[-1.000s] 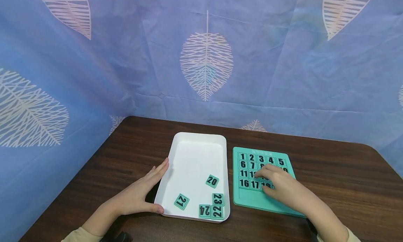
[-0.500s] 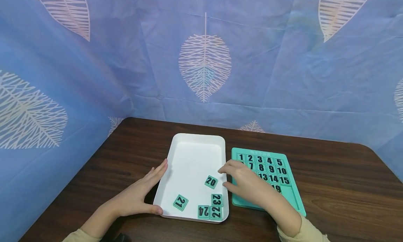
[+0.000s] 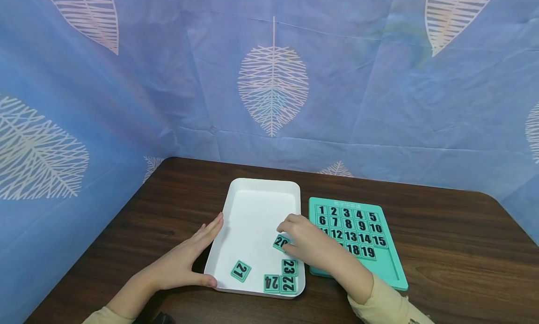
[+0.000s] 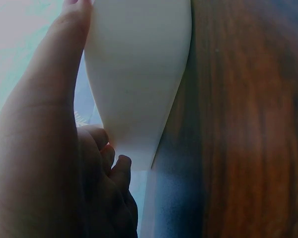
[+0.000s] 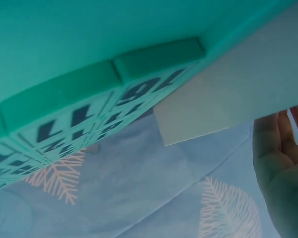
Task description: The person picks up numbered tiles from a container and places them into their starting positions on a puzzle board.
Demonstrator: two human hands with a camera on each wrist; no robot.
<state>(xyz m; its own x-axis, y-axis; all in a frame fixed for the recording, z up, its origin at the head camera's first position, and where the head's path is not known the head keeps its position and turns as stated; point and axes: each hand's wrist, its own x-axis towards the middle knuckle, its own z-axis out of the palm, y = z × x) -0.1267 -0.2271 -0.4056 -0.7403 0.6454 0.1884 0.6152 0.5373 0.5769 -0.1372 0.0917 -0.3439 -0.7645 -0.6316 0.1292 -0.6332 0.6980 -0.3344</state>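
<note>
My left hand (image 3: 185, 261) lies spread along the left side of the white tray (image 3: 257, 197), its fingertips at the side rim and its thumb at the near corner. In the left wrist view, the fingers (image 4: 120, 171) reach along the tray wall (image 4: 139, 64). My right hand (image 3: 309, 239) is over the tray's right rim. Its thumb overlaps the number 20 tile (image 3: 279, 241), with the index fingertip just beyond it. Also inside the tray are number tiles 21 (image 3: 241, 271), 23 (image 3: 289, 267), 24 (image 3: 271, 283) and 22 (image 3: 288, 284).
Right of the tray, a teal number board (image 3: 389, 268) holds rows of tiles reaching 19 (image 3: 368, 252); my right forearm covers its lower left part. Both stand on a dark wooden table (image 3: 455, 249). A blue leaf-print cloth (image 3: 358, 80) hangs behind and at the left.
My right hand has left the number board and moved left over the tray to the number 20 tile. The 19 on the board, covered before, now shows. The left hand stays in place.
</note>
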